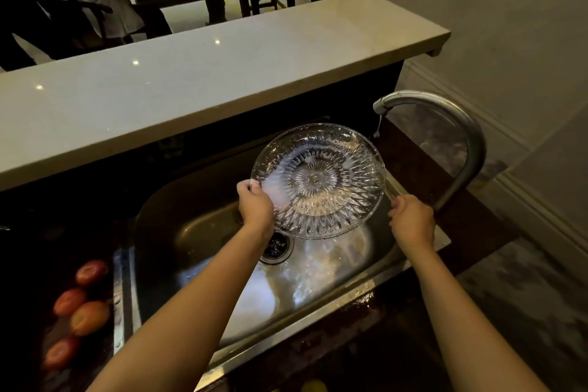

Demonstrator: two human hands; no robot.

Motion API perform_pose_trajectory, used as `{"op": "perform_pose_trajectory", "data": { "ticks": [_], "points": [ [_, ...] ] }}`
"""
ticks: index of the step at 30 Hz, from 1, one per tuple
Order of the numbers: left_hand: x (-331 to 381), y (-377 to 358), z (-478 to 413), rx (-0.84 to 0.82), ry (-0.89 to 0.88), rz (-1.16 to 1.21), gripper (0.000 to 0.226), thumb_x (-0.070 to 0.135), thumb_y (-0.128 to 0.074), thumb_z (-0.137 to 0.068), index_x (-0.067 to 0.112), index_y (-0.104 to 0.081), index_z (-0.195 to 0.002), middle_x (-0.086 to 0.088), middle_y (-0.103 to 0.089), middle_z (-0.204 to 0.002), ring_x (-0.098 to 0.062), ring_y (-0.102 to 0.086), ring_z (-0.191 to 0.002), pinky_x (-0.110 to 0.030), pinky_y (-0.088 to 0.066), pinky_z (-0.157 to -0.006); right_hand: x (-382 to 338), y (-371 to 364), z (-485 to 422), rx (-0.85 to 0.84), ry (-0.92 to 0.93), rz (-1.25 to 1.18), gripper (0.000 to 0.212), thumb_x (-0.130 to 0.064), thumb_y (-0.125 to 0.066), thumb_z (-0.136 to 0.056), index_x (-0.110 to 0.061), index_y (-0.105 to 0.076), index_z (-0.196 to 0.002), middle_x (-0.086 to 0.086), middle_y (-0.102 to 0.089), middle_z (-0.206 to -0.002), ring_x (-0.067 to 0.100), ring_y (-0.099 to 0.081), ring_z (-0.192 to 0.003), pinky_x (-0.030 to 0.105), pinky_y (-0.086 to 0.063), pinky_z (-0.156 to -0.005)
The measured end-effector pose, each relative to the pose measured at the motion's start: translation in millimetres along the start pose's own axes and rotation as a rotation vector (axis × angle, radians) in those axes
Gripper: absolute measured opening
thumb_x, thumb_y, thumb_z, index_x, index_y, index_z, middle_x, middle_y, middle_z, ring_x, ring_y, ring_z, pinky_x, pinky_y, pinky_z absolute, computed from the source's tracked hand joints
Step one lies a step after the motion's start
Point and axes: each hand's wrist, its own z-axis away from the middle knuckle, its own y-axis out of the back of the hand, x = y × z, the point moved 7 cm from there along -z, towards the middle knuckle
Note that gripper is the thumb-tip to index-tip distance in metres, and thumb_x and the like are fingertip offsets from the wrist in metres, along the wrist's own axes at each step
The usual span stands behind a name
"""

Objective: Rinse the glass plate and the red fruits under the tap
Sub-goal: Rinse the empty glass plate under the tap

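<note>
Plate looks rinsed; fruits not yet washed.
Left hand [256, 207] pinches the wet glass plate [318, 180] over the sink [191, 232], beside the dripping tap [445, 111]; right hand [412, 219] grip unclear. Red fruits [89, 318] lie on the near-left table [28, 242].

I hold the plate [318, 180] over the sink [197, 226], my left hand [256, 207] at its left rim, my right hand [412, 221] just beside its right rim. The tap [458, 124] stands at the sink's right edge. Four fruits [89, 318] lie on the surface [38, 248] left of it.

Clear starburst-cut glass plate [318, 181], 4 red fruits [81, 312], steel sink [197, 232]
</note>
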Motion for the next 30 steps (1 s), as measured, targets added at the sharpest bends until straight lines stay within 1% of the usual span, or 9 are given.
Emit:
{"op": "perform_pose_trajectory", "data": {
  "ticks": [10,14,17,19,22,24,26,28,30],
  "points": [
    [8.8,-3.9,-4.0,-0.037,0.0,0.02,0.013,0.019,-0.029,-0.102,0.013,-0.039,-0.099,-0.007,-0.042,-0.092,-0.019,-0.039,-0.076,-0.03,-0.032,-0.062,0.9,-4.4,-9.3,-0.109,-0.18,0.139,0.024,-0.008,-0.046,-0.093,-0.003,-0.066,-0.105,0.024,-0.068,-0.104,0.037,-0.063,-0.1,0.041,-0.053,-0.087],
    [9.8,-6.2,-8.0,-0.05,-0.011,0.007,0.013,0.021,-0.03,-0.101,0.013,-0.041,-0.099,0.001,-0.041,-0.078,-0.012,-0.036,-0.065,-0.027,-0.031,-0.056,-7.6,6.9,-1.1,-0.046,-0.137,0.017,0.04,-0.027,-0.034,-0.099,0.005,-0.054,-0.113,0.029,-0.063,-0.11,0.042,-0.061,-0.101,0.048,-0.049,-0.091],
    [10.3,-11.0,-11.7,-0.081,-0.036,-0.016,0.016,0.024,-0.03,-0.102,0.014,-0.042,-0.102,0.001,-0.042,-0.078,-0.012,-0.037,-0.064,-0.027,-0.032,-0.056,-37.3,23.7,11.6,0.111,0.011,-0.008,0.053,-0.045,-0.025,-0.098,-0.002,-0.053,-0.116,0.02,-0.064,-0.104,0.039,-0.062,-0.095,0.038,-0.047,-0.074],
    [9.2,-17.2,-13.0,-0.112,-0.046,-0.032,0.02,0.026,-0.031,-0.102,0.011,-0.044,-0.106,0.001,-0.044,-0.079,-0.012,-0.039,-0.065,-0.027,-0.033,-0.056,-48.6,11.6,14.1,-0.015,-0.046,-0.181,0.057,-0.05,-0.025,-0.096,-0.003,-0.052,-0.111,0.009,-0.065,-0.09,0.027,-0.066,-0.074,0.03,-0.05,-0.058],
    [6.9,-24.9,-15.4,-0.137,-0.025,-0.107,0.029,0.026,-0.033,-0.101,0.01,-0.044,-0.123,0.0,-0.048,-0.081,-0.012,-0.044,-0.064,-0.027,-0.035,-0.054,-49.7,-5.7,12.9,-0.108,-0.179,-0.491,0.038,-0.035,-0.03,-0.1,-0.005,-0.05,-0.11,0.0,-0.06,-0.066,0.013,-0.051,-0.044,0.023,-0.043,-0.039],
    [16.5,-32.3,-16.2,-0.185,-0.121,-0.328,0.044,0.027,-0.038,-0.099,0.015,-0.031,-0.141,-0.007,-0.055,-0.103,-0.016,-0.053,-0.075,-0.027,-0.043,-0.057,-49.4,-6.4,13.0,-0.058,-0.176,-0.611,0.034,-0.028,-0.029,-0.102,-0.004,-0.052,-0.104,0.003,-0.06,-0.065,0.016,-0.047,-0.043,0.025,-0.042,-0.039],
    [26.1,-46.9,-17.7,-0.204,-0.392,-0.798,0.057,0.032,-0.037,-0.098,0.018,-0.017,-0.149,-0.018,-0.038,-0.139,-0.028,-0.049,-0.114,-0.038,-0.048,-0.088,-49.8,-7.0,12.7,-0.009,-0.134,-0.617,0.031,-0.027,-0.028,-0.102,-0.009,-0.051,-0.093,0.007,-0.063,-0.066,0.015,-0.047,-0.037,0.024,-0.04,-0.038],
    [27.8,-69.1,-8.1,-0.286,-0.63,-1.129,0.059,0.04,-0.029,-0.098,0.022,-0.011,-0.15,-0.011,-0.013,-0.157,-0.033,-0.017,-0.143,-0.049,-0.018,-0.116,-53.2,-6.3,9.5,0.036,-0.108,-0.569,0.032,-0.028,-0.027,-0.102,-0.009,-0.05,-0.093,0.007,-0.063,-0.064,0.009,-0.044,-0.029,0.021,-0.038,-0.035],
    [17.9,-93.5,12.4,-0.531,-0.707,-1.118,0.058,0.048,-0.019,-0.098,0.027,-0.003,-0.151,0.0,0.003,-0.16,-0.024,0.004,-0.147,-0.048,0.005,-0.117,-58.0,-4.4,4.4,0.074,-0.086,-0.509,0.034,-0.027,-0.026,-0.102,-0.006,-0.052,-0.097,0.003,-0.062,-0.061,0.007,-0.043,-0.028,0.018,-0.038,-0.034]
  ]
}}
